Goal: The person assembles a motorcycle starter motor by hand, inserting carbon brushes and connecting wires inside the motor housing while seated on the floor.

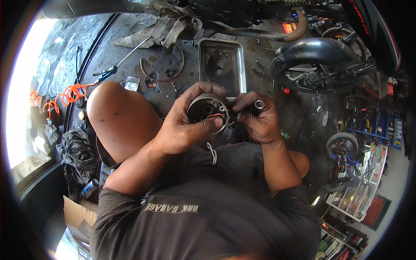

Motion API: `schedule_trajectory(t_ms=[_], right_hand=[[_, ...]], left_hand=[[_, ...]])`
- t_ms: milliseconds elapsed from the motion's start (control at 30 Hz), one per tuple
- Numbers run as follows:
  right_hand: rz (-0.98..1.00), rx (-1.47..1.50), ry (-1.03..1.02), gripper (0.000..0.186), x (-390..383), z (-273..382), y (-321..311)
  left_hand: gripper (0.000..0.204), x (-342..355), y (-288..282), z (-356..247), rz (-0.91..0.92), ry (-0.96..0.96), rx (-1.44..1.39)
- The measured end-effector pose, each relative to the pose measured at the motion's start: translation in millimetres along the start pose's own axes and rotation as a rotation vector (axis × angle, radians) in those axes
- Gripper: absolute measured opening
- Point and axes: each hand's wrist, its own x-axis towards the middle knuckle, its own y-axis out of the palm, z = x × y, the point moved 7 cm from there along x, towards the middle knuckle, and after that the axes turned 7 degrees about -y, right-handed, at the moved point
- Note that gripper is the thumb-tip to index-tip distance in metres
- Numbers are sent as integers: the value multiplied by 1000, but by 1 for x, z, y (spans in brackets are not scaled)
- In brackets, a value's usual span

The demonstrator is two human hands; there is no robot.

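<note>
My left hand (186, 123) is wrapped round a round metal engine part (208, 108), shaped like a shallow drum with a grey rim and a dark inside. Its thumb lies across the near edge of the part, and its fingers curl over the far side. Close against the part's right side, my right hand (262, 119) is closed on a socket tool (259, 104), whose round, hollow metal end sticks out between the fingers. The rest of that tool is hidden in the hand. Grease darkens the fingertips of both hands.
Beyond my hands lies a metal tray (243, 65) with dark, oily stains. A motorcycle wheel (310, 65) stands at the far right. Left of the tray are a curved hose (183, 60), a blow gun (107, 74) with an orange coiled hose (71, 93), and a grey rag (175, 24).
</note>
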Motion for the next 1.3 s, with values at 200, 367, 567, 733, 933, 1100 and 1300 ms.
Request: schedule_trajectory(t_ms=[200,367,567,733,933,1100,1300], right_hand=[[6,-62,-60,20,4,10,0],[22,-165,-115,17,5,26,6],[-22,-234,-102,16,3,21,4],[-30,-297,-149,15,-1,17,2],[-126,-232,-107,15,-2,21,1],[-102,-242,-98,15,-2,23,3],[-142,-259,-81,14,0,30,8]], left_hand=[[54,0,0,-1,-9,34,-10],[53,1,-1,-7,-72,108,130],[49,0,-11,-3,-277,317,1],[41,-12,-8,-32,-360,679,607],[26,-19,-4,-44,-279,653,783],[18,-18,4,-45,-255,665,859],[15,-16,-9,-36,-273,595,648]])
